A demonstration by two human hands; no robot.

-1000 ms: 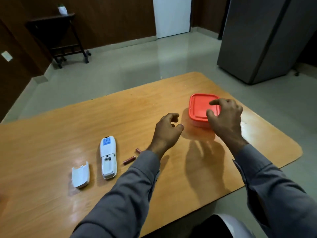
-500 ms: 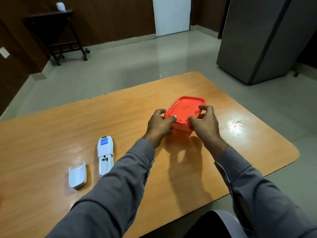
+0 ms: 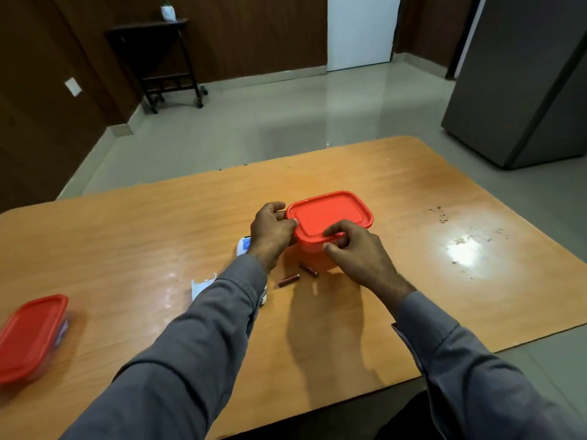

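Note:
A small container with a red lid (image 3: pixel 330 214) stands on the wooden table (image 3: pixel 127 242) near its middle. My left hand (image 3: pixel 270 233) grips the container's left side, thumb on the lid's edge. My right hand (image 3: pixel 352 252) pinches the lid's near rim between thumb and fingers. Two dark red batteries (image 3: pixel 289 280) lie on the table just in front of the container. A white remote (image 3: pixel 244 244) and its white battery cover (image 3: pixel 200 285) lie under my left forearm, mostly hidden.
A second red-lidded container (image 3: pixel 30 335) sits at the table's left near edge. Crumbs and a glare patch (image 3: pixel 460 246) mark the right part of the table. A grey cabinet (image 3: pixel 524 90) stands on the floor at the right, a dark trolley (image 3: pixel 158 58) at the far wall.
Both hands drew the red-lidded container nearer and left, down to the table by the batteries. My right fingers now pinch the lid's near rim. The view swung left, showing a second container.

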